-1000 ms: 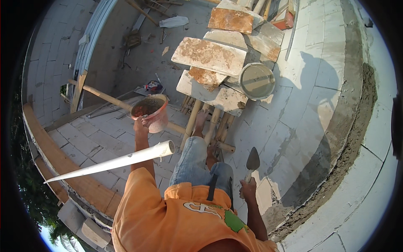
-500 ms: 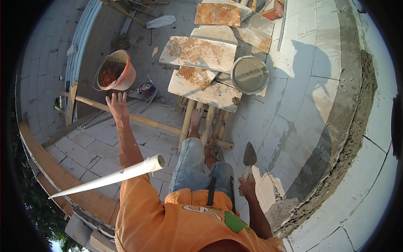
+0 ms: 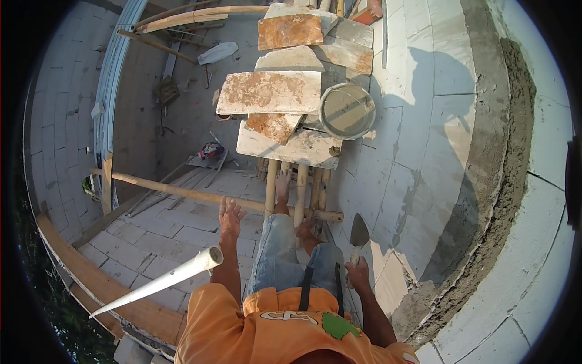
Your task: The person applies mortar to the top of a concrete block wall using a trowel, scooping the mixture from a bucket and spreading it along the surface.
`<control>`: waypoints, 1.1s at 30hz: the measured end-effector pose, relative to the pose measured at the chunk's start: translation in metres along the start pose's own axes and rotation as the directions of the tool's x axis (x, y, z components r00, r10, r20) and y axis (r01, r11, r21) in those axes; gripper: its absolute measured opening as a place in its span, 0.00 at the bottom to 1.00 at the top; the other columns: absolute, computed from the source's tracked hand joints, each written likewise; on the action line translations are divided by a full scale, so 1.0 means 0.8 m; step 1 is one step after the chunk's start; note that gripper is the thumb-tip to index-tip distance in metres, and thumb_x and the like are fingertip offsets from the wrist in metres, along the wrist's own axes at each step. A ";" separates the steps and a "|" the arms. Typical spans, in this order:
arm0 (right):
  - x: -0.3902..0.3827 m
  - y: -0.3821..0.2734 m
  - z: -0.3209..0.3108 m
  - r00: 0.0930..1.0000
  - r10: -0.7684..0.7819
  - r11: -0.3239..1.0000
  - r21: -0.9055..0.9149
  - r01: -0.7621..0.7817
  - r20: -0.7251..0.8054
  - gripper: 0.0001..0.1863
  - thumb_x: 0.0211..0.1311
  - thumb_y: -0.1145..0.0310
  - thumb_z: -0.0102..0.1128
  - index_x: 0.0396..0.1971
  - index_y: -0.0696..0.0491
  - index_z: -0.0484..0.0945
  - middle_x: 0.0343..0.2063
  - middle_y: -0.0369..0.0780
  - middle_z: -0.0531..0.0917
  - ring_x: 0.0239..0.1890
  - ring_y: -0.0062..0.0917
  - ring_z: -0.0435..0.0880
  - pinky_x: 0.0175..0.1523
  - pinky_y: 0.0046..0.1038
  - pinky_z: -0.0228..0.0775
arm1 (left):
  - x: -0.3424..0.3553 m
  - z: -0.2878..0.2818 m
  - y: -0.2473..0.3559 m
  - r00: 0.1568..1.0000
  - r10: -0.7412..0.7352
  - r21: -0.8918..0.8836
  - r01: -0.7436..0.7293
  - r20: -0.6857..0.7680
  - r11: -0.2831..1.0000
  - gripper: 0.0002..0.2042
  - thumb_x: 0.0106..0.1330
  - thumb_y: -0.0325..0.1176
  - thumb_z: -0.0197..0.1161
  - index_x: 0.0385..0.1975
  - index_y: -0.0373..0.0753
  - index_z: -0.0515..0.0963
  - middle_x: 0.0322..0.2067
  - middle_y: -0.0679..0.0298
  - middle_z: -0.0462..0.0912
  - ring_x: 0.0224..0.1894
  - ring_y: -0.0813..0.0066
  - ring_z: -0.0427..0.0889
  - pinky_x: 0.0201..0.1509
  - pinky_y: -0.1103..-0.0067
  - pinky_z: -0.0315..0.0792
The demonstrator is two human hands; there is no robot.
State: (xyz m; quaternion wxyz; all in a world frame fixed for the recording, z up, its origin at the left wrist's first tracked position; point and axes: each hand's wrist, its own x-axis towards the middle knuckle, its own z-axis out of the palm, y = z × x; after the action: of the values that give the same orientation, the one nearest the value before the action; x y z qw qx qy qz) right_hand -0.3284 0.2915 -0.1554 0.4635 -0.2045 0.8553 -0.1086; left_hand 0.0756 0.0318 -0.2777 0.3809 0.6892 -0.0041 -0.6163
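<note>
My right hand is closed round the handle of a pointed trowel, its blade pointing away from me beside the block wall. Fingers apart and nothing in it, my left hand is stretched out near a bamboo rail. Ahead, a bucket of grey mortar stands at the right edge of a stack of pale, brown-stained slabs. Just under the left edge of one slab, a small reddish curved edge shows; the rest of it is hidden.
Bamboo poles carry the slabs, with my bare feet among them. A white pipe slants across the lower left. Wet mortar lines the white block wall on the right. Curved wooden boards edge the left side.
The reddish bucket that was beyond my left hand is gone from that spot. My left hand has drawn back and to the right. The trowel stays in my right hand.
</note>
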 end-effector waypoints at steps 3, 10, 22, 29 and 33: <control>0.005 -0.011 0.004 0.998 -0.051 0.998 -0.024 0.050 -0.025 0.17 0.55 0.69 0.66 0.35 0.61 0.67 0.22 0.43 0.75 0.15 0.28 0.78 0.18 0.32 0.71 | -0.020 0.010 -0.014 0.995 -0.043 0.115 0.033 0.089 0.993 0.38 0.67 0.37 0.64 0.75 0.53 0.50 0.73 0.47 0.50 0.71 0.42 0.59 0.60 0.57 0.72; -0.016 -0.152 -0.037 0.998 0.037 0.972 0.229 -0.047 0.048 0.17 0.56 0.68 0.66 0.37 0.61 0.69 0.22 0.42 0.75 0.15 0.27 0.77 0.20 0.30 0.72 | -0.100 0.071 -0.002 0.942 -0.139 0.379 0.013 0.307 0.925 0.33 0.69 0.38 0.61 0.73 0.47 0.56 0.69 0.47 0.58 0.67 0.52 0.65 0.59 0.62 0.74; -0.069 -0.242 -0.062 0.973 -0.153 0.812 0.583 0.024 0.173 0.16 0.56 0.71 0.65 0.40 0.60 0.70 0.23 0.38 0.75 0.18 0.18 0.74 0.23 0.25 0.69 | -0.216 0.191 -0.006 0.687 -0.469 0.664 -0.025 0.555 0.747 0.33 0.68 0.46 0.64 0.67 0.32 0.64 0.64 0.52 0.69 0.65 0.58 0.69 0.59 0.66 0.75; -0.078 -0.255 -0.049 0.966 -0.251 0.850 0.492 0.191 0.059 0.46 0.53 0.70 0.67 0.69 0.63 0.49 0.56 0.57 0.71 0.56 0.41 0.77 0.59 0.37 0.70 | -0.253 0.224 -0.023 0.344 -0.688 0.678 0.170 0.640 0.715 0.30 0.73 0.50 0.55 0.64 0.32 0.67 0.59 0.56 0.74 0.60 0.64 0.75 0.61 0.67 0.72; -0.081 -0.222 -0.033 0.945 -0.321 0.837 0.448 0.315 -0.064 0.53 0.54 0.66 0.66 0.72 0.62 0.39 0.63 0.64 0.62 0.65 0.51 0.68 0.67 0.40 0.61 | -0.306 0.260 -0.025 0.299 -0.679 0.640 0.229 0.671 0.733 0.30 0.74 0.49 0.52 0.66 0.31 0.62 0.59 0.54 0.74 0.63 0.62 0.72 0.66 0.67 0.67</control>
State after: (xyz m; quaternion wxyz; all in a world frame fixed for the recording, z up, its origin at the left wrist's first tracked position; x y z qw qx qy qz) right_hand -0.2744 0.1620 -0.0256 0.4795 -0.2308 0.7572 -0.3786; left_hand -0.1696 0.0539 -0.0709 -0.0376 0.3017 -0.1324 -0.9434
